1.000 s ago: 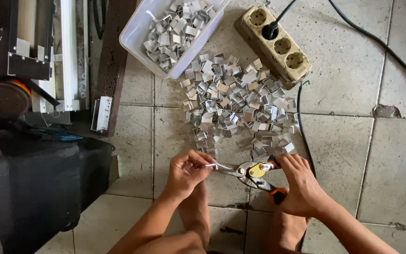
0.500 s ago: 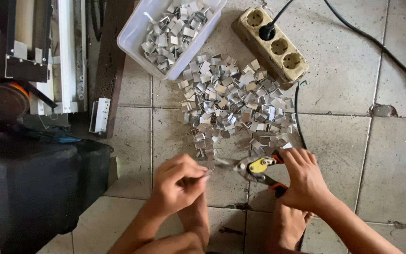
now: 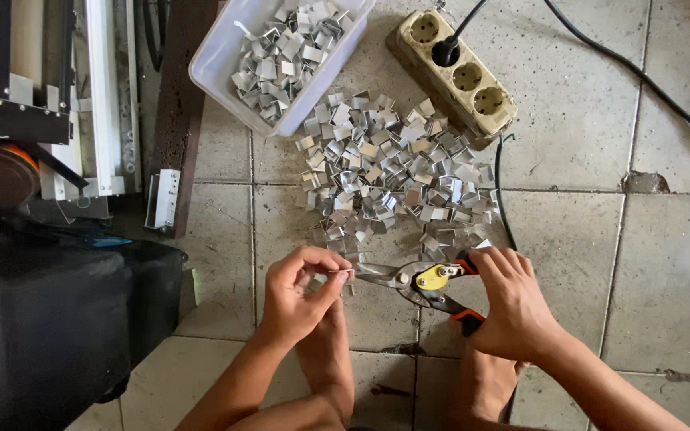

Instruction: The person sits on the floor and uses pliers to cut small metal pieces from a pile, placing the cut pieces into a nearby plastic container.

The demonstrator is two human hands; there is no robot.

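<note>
Two hands are working together: the left hand (image 3: 301, 291) is pinching a small metal piece (image 3: 337, 274), its grip narrow, while the right hand (image 3: 513, 303) is clasping snips (image 3: 417, 281) pointing leftward at it.

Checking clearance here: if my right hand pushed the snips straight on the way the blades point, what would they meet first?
Likely the small metal piece pinched in the left hand; the snips in the right hand point at it.

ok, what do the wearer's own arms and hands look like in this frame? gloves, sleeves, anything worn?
Both bare. The left hand and right hand have no gloves, and no rings, watch or bands show. Both forearms are uncovered to the bottom frame edge: no sleeves in view. No markings or tape on the fingers.
</note>
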